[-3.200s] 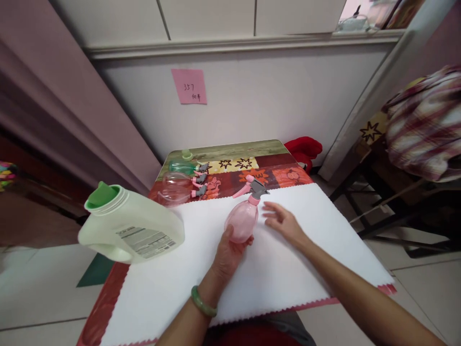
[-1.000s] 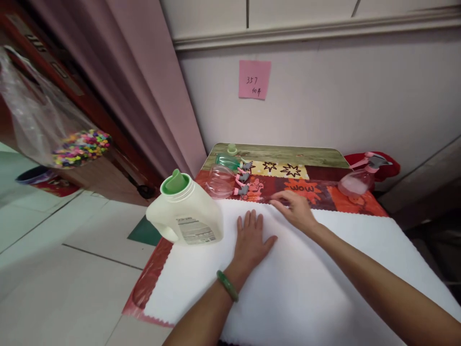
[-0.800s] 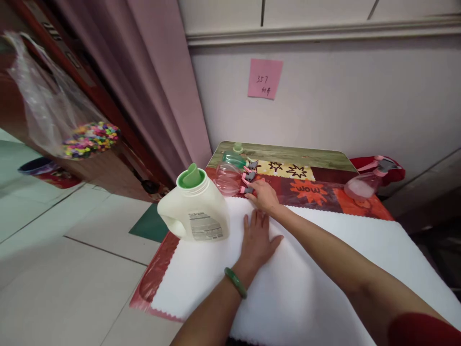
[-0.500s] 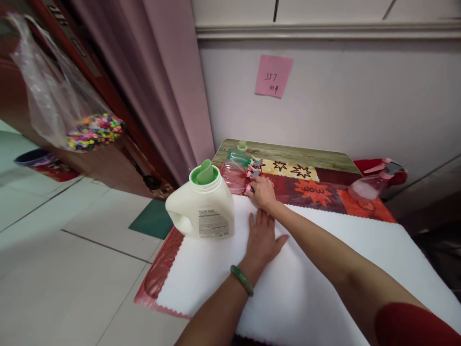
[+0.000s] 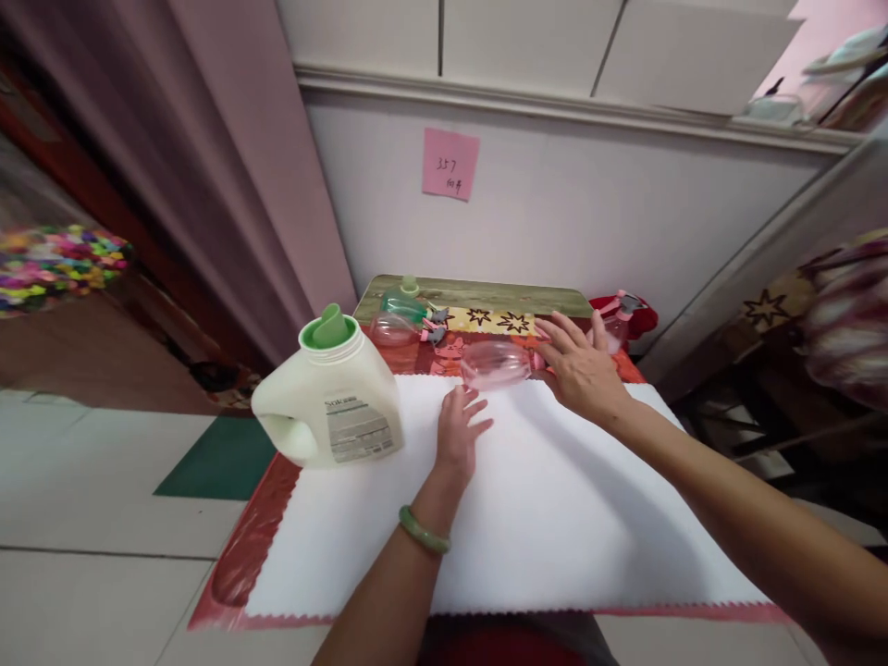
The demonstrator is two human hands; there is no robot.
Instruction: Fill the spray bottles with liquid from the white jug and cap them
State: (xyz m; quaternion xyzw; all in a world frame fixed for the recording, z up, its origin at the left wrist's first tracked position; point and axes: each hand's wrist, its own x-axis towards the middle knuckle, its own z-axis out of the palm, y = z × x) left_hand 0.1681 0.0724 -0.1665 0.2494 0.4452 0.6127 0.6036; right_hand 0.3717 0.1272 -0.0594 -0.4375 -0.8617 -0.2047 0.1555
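Observation:
A clear pink spray bottle [image 5: 496, 363] lies sideways along the far edge of the white mat [image 5: 541, 518], its base to the left. My right hand [image 5: 586, 375] is at its head end, thumb and forefinger closed about the sprayer and the other fingers spread. The sprayer is mostly hidden by these fingers. My left hand [image 5: 458, 435], with a green bangle on the wrist, is just below the bottle's base; its fingers are apart and hold nothing. Left of it stands a cream jug [image 5: 361, 407] with a green spout in its neck.
A green spray bottle [image 5: 402, 303] and another pink spray bottle [image 5: 395, 328] lie at the table's back left. One more spray bottle [image 5: 616, 324] stands at the back right, beside a red item. A pink note [image 5: 450, 165] sticks to the wall behind.
My right hand has moved right with a pink spray bottle from the group at the back left. My left hand has lifted from lying flat on the mat. The view has swung right.

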